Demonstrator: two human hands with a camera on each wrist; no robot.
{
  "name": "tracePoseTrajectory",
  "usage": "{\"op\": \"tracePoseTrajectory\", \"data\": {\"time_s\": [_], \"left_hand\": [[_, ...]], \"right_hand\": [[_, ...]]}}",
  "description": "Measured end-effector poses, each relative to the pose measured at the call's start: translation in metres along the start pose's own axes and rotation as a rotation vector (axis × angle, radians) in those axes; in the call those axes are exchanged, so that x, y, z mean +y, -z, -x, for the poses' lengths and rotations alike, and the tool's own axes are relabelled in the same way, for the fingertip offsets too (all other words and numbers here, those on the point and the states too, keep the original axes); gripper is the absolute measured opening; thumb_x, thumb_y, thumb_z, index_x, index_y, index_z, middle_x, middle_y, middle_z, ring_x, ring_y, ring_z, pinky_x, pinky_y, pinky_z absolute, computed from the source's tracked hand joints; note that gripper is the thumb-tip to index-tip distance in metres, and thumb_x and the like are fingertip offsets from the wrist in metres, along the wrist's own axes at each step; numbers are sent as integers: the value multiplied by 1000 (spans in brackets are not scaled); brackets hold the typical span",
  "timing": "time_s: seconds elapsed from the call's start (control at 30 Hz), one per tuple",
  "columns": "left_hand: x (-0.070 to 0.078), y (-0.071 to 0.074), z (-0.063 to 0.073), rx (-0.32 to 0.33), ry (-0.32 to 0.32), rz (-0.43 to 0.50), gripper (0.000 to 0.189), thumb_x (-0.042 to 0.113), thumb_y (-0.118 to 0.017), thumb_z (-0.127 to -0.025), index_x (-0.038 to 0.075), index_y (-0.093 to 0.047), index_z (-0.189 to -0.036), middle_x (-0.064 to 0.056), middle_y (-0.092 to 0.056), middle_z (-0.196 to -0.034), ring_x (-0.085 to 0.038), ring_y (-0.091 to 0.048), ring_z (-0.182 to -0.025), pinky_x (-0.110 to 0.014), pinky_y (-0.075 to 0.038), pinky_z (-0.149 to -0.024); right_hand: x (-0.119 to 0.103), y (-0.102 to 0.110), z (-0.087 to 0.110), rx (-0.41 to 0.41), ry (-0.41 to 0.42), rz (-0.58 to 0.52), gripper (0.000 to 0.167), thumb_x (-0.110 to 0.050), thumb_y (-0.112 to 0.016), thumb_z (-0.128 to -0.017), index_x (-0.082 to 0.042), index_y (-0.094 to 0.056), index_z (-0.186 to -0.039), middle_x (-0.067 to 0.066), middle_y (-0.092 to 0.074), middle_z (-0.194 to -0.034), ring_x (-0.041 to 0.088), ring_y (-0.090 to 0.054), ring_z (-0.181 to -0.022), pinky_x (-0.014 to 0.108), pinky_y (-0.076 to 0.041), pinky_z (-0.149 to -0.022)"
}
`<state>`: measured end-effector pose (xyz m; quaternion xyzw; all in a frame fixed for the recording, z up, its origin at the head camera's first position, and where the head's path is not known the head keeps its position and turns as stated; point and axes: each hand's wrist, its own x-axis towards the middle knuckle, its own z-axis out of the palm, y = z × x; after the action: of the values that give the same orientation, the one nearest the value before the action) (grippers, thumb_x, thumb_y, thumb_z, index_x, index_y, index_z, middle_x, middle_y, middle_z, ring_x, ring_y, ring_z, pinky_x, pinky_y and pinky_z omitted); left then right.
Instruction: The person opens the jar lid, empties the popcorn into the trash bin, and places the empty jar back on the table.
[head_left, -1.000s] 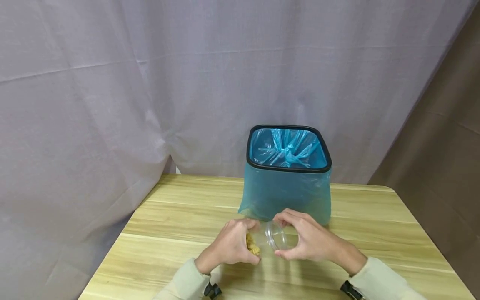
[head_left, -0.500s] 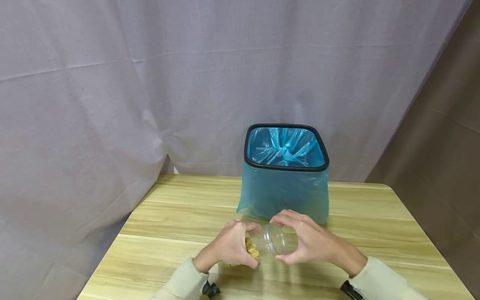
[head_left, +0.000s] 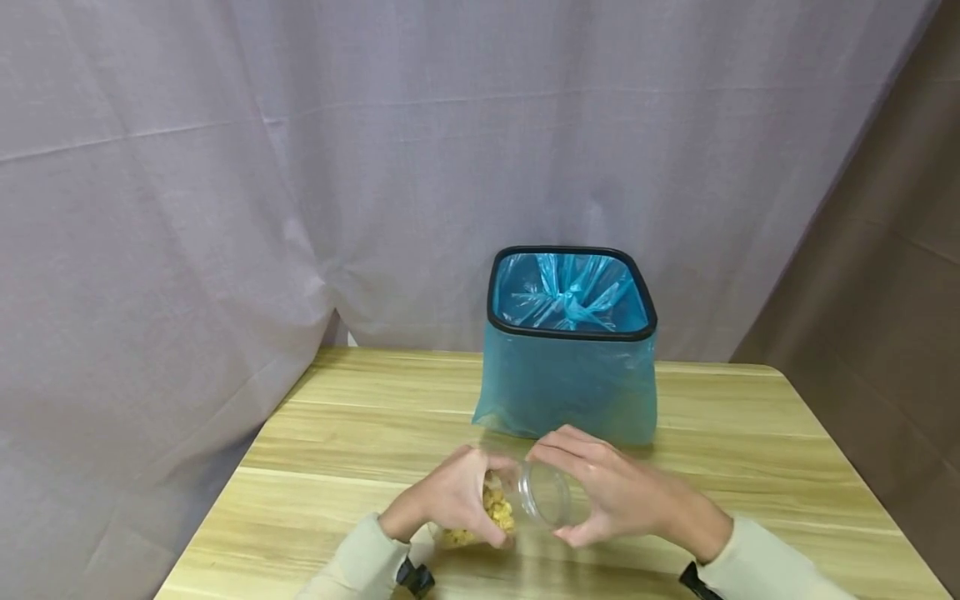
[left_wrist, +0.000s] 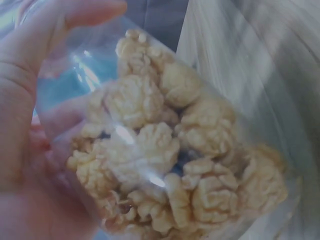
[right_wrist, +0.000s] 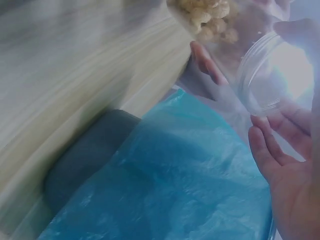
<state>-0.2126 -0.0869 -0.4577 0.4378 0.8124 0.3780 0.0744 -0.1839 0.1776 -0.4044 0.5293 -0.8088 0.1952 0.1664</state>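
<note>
A clear plastic jar (left_wrist: 270,145), partly filled with lumpy, pale-yellow popcorn-like pieces (left_wrist: 145,150), is gripped by my left hand (head_left: 448,494). It is tilted, with its mouth towards the right. My right hand (head_left: 615,492) has thumb and fingers around the rim of a round, clear lid (head_left: 547,495). The lid is at the jar's mouth in the right wrist view, where bright glare covers part of it. Both hands are above the table, in front of the blue bag.
A bin lined with a translucent blue bag (head_left: 566,387) stands just behind my hands; it has a black rim (head_left: 573,335) and a knot of bag inside. The wooden table (head_left: 337,433) extends to both sides. A grey curtain (head_left: 420,167) hangs behind.
The left hand has moved slightly left and down, and more of the pieces show below it. The right hand has shifted a little left and turned with the lid.
</note>
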Motion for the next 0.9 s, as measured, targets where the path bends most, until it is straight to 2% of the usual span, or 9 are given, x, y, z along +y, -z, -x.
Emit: {"op": "tracePoseTrajectory", "data": {"time_s": [0.1, 0.23, 0.37, 0.5, 0.6, 0.8, 0.9], "left_hand": [[-2, 0, 2, -27, -10, 18, 62, 26, -93, -65, 14, -75, -123, 8, -79, -105, 6, -47, -64, -11, -49, -60], [-3, 0, 4, -39, 17, 32, 61, 26, -93, -65, 17, -74, -122, 0, -80, -104, -1, -64, -79, -13, -54, -73], [-3, -1, 5, -35, 41, 35, 58, 27, -92, -65, 18, -74, -120, -4, -80, -104, -2, -70, -90, -15, -55, -82], [-3, -1, 5, -15, 55, 31, 56, 25, -91, -66, 18, -74, -118, -3, -79, -103, -1, -68, -92, -18, -54, -87], [-3, -2, 5, 0, 62, 27, 52, 25, -91, -66, 18, -73, -114, -4, -78, -104, -3, -68, -95, -19, -53, -89], [-2, -3, 4, 21, 55, 35, 51, 26, -92, -65, 11, -73, -110, -8, -78, -104, -5, -67, -91, -16, -54, -79], [-1, -4, 4, 34, 54, 39, 51, 24, -92, -65, 10, -73, -110, -9, -78, -104, -7, -67, -91, -16, -55, -78]], "right_hand": [[-2, 2, -2, -12, 48, 10, 82, -30, -99, -63, -7, -63, -133, -3, -65, -127, 12, -60, -114, 33, -61, -91], [-2, 5, -2, -33, 84, 42, 86, -31, -100, -64, -8, -60, -137, -3, -64, -130, 12, -60, -116, 31, -60, -94], [0, 5, 1, -43, 99, 73, 93, -33, -101, -65, -8, -58, -143, -1, -63, -136, 13, -61, -120, 29, -59, -97], [2, 7, 3, -53, 81, 70, 97, -40, -98, -70, -6, -53, -148, 2, -61, -142, 16, -61, -125, 34, -60, -99], [2, 7, 4, -64, 15, 56, 95, -51, -93, -76, -7, -52, -150, 2, -60, -145, 18, -61, -128, 39, -60, -100], [0, 10, 7, -113, -242, -8, 87, -67, -80, -82, -14, -55, -147, -3, -63, -140, 15, -63, -125, 43, -60, -100], [2, 10, 8, -126, -324, -47, 84, -69, -78, -83, -15, -58, -143, -7, -65, -134, 14, -65, -121, 43, -61, -98]]}}
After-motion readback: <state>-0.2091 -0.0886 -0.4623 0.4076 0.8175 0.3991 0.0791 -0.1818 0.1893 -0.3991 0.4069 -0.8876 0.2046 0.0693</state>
